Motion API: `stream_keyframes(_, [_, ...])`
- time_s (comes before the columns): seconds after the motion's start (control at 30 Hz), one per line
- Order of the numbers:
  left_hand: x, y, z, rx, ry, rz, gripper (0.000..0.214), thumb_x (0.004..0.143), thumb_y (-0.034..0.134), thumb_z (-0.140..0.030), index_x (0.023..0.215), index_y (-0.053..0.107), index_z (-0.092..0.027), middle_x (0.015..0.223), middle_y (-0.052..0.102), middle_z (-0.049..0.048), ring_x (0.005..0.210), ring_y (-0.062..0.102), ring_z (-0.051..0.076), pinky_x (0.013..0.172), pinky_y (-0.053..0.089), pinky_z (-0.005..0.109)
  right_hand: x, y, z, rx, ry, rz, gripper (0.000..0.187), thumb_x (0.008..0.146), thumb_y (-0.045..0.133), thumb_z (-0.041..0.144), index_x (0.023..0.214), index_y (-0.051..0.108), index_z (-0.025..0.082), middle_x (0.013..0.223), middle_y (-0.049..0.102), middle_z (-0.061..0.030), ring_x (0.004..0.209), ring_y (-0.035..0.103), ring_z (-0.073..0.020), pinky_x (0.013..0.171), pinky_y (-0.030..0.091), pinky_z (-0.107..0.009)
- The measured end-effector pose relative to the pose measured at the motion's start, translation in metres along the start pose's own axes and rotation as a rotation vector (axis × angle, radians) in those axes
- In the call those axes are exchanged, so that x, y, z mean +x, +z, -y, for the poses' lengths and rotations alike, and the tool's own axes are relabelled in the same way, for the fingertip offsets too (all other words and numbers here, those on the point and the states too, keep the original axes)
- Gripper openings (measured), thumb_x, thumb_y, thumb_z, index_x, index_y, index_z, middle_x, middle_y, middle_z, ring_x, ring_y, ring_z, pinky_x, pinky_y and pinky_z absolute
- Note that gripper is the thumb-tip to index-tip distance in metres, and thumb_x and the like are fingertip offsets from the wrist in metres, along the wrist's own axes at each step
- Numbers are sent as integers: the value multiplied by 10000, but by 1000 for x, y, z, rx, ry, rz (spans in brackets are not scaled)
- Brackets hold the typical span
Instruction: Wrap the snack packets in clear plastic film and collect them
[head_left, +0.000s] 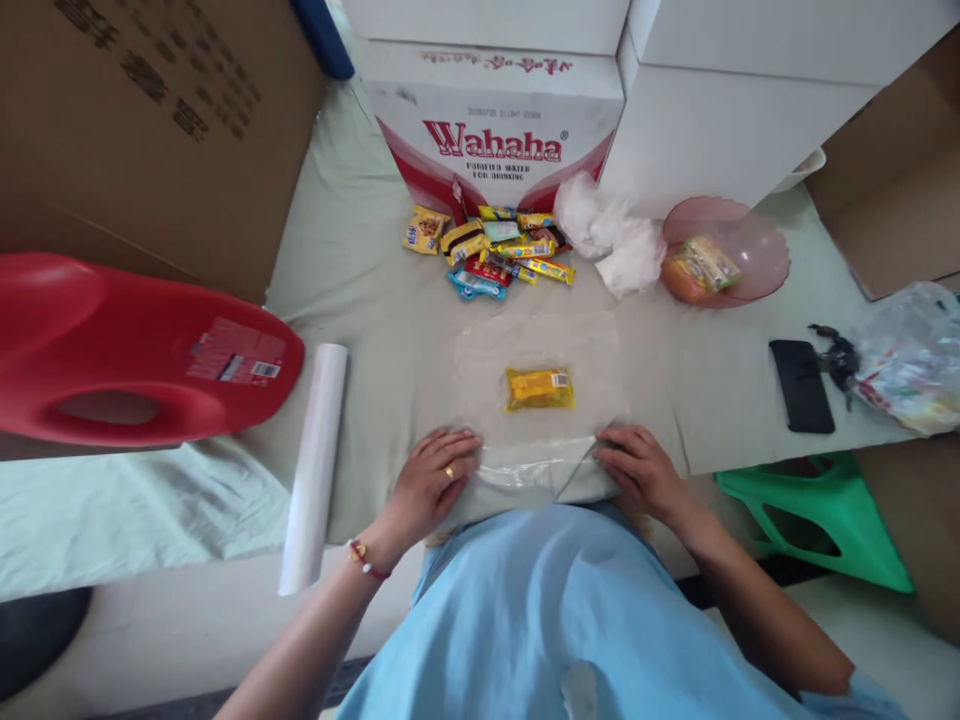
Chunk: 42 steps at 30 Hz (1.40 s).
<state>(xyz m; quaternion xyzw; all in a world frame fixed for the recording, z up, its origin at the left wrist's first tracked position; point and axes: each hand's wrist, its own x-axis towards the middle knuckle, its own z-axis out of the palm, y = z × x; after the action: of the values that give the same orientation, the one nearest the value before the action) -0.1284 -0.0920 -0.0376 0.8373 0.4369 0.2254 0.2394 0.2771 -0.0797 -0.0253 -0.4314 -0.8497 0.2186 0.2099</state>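
Observation:
A clear plastic bag (540,355) lies flat on the cloth-covered table (360,290) in front of me. A yellow snack packet (539,389) rests in its middle. My left hand (433,480) lies on the bag's near left corner with fingers curled and pressed down. My right hand (637,470) pinches the bag's near right corner, where the film is folded up. A pile of several wrapped snacks (491,252) sits farther back, in front of a Wahaha water carton (495,130).
A roll of clear bags (315,465) lies at the left, beside a red plastic jug (120,350). A pink bowl (742,245) holding snacks, crumpled white plastic (615,235), a black phone (801,385), keys (836,352) and a filled plastic bag (911,360) are on the right. A green stool (817,505) stands below.

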Motion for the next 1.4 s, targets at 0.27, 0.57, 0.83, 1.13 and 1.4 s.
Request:
stream_keyframes(0.27, [91,-53,21,-178,-267,-1,305,999,563,-498,1021,740,-251,1015,802,65,948,751,235,918,607,385,95,-56,-15,158,150,187,346,1062,485,413,1115,769,222,973,780,-70,888,710,-197,831,545,-313])
stream_keyframes(0.57, [124,-77,29,294,-502,-772,216,919,628,-282,1097,710,-189,1260,653,143,1263,591,318,1160,451,558,173,-68,-56,-262,354,129,347,971,543,273,1199,765,134,1106,769,-148,940,690,-245,836,494,-326])
stream_keyframes(0.83, [114,-8,-72,289,-9,-299,331,1009,485,-172,1219,727,-253,1195,763,96,1108,674,259,921,511,435,236,-43,-24,-286,170,305,422,996,598,260,1399,658,149,1366,697,-160,1204,653,-276,1013,486,-349])
stream_keyframes(1.13, [140,41,-57,287,-160,-38,422,1050,463,-203,1416,664,-264,1423,712,107,1274,614,290,970,443,477,267,-13,-24,-256,268,460,255,944,671,254,1152,775,150,1079,770,-122,961,683,-225,812,466,-280])
stream_keyframes(1.4, [141,42,-56,284,-159,-38,393,1061,476,-210,1388,687,-264,1409,725,95,1278,627,279,966,460,474,239,-38,-11,-209,-1,344,262,991,584,237,1120,795,151,1076,689,-108,895,628,-190,832,439,-268])
